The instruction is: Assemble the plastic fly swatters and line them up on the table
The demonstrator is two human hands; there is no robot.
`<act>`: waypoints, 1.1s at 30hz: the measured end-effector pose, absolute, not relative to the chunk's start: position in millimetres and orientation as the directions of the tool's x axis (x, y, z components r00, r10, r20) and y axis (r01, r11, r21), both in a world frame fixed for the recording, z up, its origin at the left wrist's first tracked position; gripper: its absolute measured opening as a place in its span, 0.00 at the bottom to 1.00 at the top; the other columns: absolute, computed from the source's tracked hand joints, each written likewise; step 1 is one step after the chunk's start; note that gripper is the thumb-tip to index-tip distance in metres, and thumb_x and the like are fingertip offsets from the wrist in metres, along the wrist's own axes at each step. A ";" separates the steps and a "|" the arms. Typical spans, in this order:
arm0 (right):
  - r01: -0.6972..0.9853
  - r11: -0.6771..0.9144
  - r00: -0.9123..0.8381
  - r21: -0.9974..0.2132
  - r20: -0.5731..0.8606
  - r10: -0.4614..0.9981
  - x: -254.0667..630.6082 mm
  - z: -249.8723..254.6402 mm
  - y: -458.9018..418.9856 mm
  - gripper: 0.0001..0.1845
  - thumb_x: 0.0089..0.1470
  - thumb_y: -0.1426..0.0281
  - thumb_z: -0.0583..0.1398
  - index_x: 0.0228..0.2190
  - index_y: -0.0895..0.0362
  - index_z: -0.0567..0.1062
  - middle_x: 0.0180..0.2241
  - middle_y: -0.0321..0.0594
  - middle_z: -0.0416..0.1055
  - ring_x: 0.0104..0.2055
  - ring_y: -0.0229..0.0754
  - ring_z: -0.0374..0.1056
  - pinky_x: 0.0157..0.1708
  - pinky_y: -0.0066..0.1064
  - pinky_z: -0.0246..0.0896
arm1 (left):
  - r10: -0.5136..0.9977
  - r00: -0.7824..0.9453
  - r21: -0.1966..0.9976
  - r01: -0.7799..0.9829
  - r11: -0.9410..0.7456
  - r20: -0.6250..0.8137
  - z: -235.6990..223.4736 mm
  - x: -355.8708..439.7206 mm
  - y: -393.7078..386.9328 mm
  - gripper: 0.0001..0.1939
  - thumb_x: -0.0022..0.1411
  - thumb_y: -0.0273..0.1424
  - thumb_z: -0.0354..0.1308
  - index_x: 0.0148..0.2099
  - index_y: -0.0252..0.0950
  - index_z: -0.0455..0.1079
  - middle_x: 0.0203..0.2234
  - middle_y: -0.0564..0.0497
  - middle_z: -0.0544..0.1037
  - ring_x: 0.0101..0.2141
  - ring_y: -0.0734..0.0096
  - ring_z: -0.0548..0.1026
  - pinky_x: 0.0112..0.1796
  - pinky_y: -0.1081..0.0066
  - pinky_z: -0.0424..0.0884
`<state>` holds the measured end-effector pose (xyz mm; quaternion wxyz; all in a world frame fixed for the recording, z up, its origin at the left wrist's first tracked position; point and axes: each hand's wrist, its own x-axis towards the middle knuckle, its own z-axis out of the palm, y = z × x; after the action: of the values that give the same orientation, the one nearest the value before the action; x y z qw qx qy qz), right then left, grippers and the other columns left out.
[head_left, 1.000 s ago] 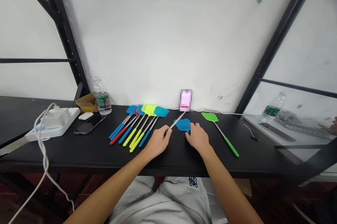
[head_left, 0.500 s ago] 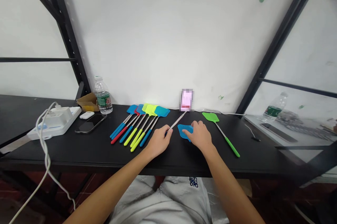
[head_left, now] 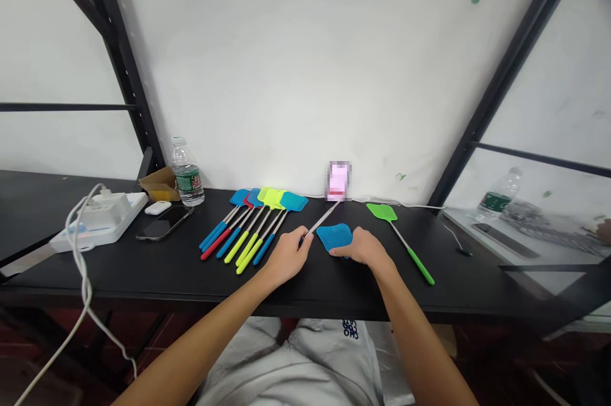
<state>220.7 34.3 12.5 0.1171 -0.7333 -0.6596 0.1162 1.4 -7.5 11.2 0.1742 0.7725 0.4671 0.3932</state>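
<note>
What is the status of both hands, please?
Left hand grips metal rod. Right hand holds blue swatter head. Not joined together. Green swatter off to the right.

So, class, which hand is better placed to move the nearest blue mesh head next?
Probably the right hand: it holds the blue mesh head, while the left hand grips a metal shaft.

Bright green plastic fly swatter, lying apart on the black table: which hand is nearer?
Right. The right hand, on a blue mesh swatter head, is left of the green swatter, not touching it; the left hand, gripping a thin silver rod, is farther left.
</note>
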 end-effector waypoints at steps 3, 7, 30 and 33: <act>0.917 -0.016 0.020 -0.398 0.008 1.000 228.3 6.7 41.0 0.28 0.36 0.49 0.67 0.33 0.58 0.73 0.33 0.44 0.74 0.33 0.47 0.70 0.26 0.30 0.54 | 0.858 0.256 0.631 0.590 -0.504 0.446 11.2 1.4 -6.7 0.15 0.68 0.39 0.42 0.30 0.38 0.58 0.21 0.57 0.64 0.25 0.72 0.66 0.28 0.72 0.54; 0.902 0.077 -0.040 -0.424 0.095 0.995 226.9 1.6 42.9 0.13 0.46 0.60 0.63 0.23 0.56 0.70 0.26 0.39 0.72 0.28 0.41 0.67 0.24 0.28 0.50 | 0.867 0.244 0.631 0.605 -0.486 0.433 10.8 1.8 -6.4 0.15 0.68 0.39 0.42 0.30 0.39 0.58 0.21 0.56 0.64 0.25 0.72 0.66 0.28 0.72 0.54; 0.980 0.011 -0.021 -0.200 -0.048 0.999 197.6 31.9 118.8 0.52 0.30 0.40 0.66 0.50 0.63 0.69 0.53 0.61 0.64 0.55 0.63 0.61 0.46 0.43 0.59 | 0.873 0.208 0.543 0.713 -0.444 0.441 10.8 0.4 -6.3 0.14 0.69 0.36 0.41 0.30 0.39 0.57 0.20 0.56 0.66 0.24 0.71 0.69 0.27 0.73 0.54; 0.960 -0.001 -0.038 -0.281 -0.134 0.990 203.2 28.2 121.6 0.49 0.28 0.42 0.68 0.47 0.61 0.71 0.50 0.57 0.69 0.50 0.59 0.67 0.43 0.41 0.61 | 0.880 0.227 0.461 0.782 -0.420 0.417 9.9 1.6 -7.9 0.13 0.69 0.36 0.41 0.33 0.39 0.59 0.20 0.54 0.68 0.24 0.69 0.70 0.26 0.73 0.53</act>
<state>203.2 121.6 28.2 0.0510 -0.6917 -0.7048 0.1491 1.6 -7.9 9.9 0.0767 0.7794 0.5331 0.3200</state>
